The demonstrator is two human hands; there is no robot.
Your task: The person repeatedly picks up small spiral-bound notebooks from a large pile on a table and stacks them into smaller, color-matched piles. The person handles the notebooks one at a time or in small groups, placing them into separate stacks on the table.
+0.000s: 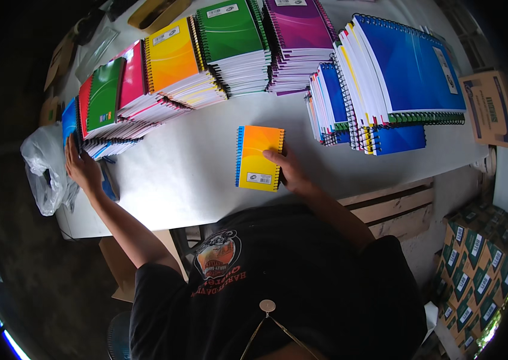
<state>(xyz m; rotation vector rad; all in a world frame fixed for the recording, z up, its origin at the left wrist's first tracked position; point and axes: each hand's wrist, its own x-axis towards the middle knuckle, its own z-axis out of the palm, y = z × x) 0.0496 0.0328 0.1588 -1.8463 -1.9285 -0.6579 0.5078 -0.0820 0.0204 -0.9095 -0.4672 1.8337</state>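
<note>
At nine o'clock on the white table (194, 180), a crumpled clear plastic bag (42, 171) is hanging over the edge. Just beside it, the left hand (83, 169) is being laid flat, fingers spread, against the near end of a leaning row of small spiral-bound notebooks with blue, red and green covers (107, 111); nothing is being gripped, only pressed.

Toward eleven and twelve o'clock, stacks of yellow-orange notebooks (173, 57), green notebooks (233, 36) and purple notebooks (299, 30) are standing side by side.

At the centre, a single small yellow-and-orange spiral notebook with a blue binding edge (258, 158) is lying flat on the table, apart from every stack. It is being pinned at its right edge by the right hand (287, 171), fingertips resting on the cover, thumb hidden, so a true pinch cannot be told.

At two o'clock, large blue spiral notebooks (404, 72) are being piled steeply over smaller ones.

A likely risk: the leaning left row may be toppled off the table edge if the flat hand is lifted, since it looks propped by that hand alone.
</note>
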